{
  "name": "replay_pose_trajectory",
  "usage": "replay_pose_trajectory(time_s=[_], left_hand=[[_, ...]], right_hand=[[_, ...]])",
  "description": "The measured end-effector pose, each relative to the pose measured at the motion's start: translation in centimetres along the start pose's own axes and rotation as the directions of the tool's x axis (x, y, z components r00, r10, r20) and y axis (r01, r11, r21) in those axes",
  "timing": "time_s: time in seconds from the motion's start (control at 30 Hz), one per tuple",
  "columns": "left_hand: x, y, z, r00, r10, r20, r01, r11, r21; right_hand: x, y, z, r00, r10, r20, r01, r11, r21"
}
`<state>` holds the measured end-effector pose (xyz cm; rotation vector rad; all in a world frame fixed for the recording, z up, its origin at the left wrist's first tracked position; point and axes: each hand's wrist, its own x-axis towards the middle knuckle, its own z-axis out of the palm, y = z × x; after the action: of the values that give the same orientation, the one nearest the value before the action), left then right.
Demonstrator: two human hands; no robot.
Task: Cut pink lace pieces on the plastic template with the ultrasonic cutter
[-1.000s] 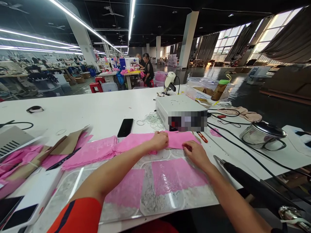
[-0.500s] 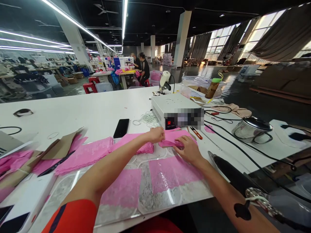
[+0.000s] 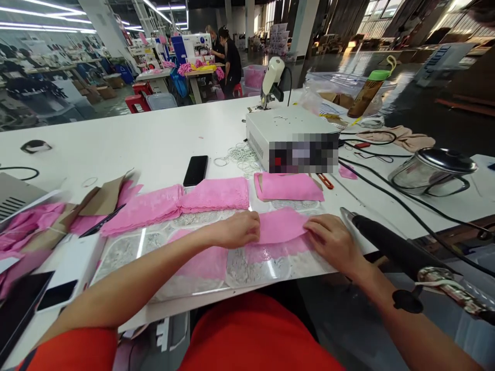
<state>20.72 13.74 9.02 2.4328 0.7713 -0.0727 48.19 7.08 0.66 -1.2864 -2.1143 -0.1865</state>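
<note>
A pink fabric piece (image 3: 284, 225) is stretched between my two hands, above another pink piece (image 3: 270, 252) lying on a clear-topped board (image 3: 235, 270). My left hand (image 3: 242, 228) pinches its left edge. On the right edge, the fingers of my right hand (image 3: 328, 239) are closed. A second pink lace piece (image 3: 204, 263) lies on the board under my left forearm. Just beyond my hands rests a stack of pink pieces (image 3: 292, 186) with a brown card edge showing. Stacks of scalloped pink lace (image 3: 216, 194) lie to its left.
A grey box-shaped device (image 3: 290, 123) stands behind the fabric, beside a black phone (image 3: 195, 170). A black-handled tool (image 3: 386, 242) on a stand reaches in at right, near cables and a glass pot (image 3: 423, 172). Cardboard and pink cloth (image 3: 42, 221) lie at left.
My hands have come from the far stack towards me, bringing a pink piece over the one on the board. The camera has tilted downward.
</note>
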Motion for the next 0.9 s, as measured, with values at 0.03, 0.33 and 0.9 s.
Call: replay_pose_trajectory(time_s=[0.03,0.33,0.9], left_hand=[[-0.4,0.2,0.6,1.0,0.003,0.002,-0.003,1.0,0.0],[-1.5,0.8,2.8,1.0,-0.006,0.007,0.005,0.998,0.061],[-1.0,1.4,1.3,0.997,0.065,0.051,-0.073,0.981,0.177]], right_hand=[[-0.5,-0.3,-0.2,1.0,-0.023,0.0,0.023,1.0,-0.006],[-2.0,-0.6,-0.7,0.997,-0.081,0.02,0.08,0.996,0.025],[-2.9,-0.5,-1.8,0.989,0.124,-0.077,-0.119,0.991,0.059]])
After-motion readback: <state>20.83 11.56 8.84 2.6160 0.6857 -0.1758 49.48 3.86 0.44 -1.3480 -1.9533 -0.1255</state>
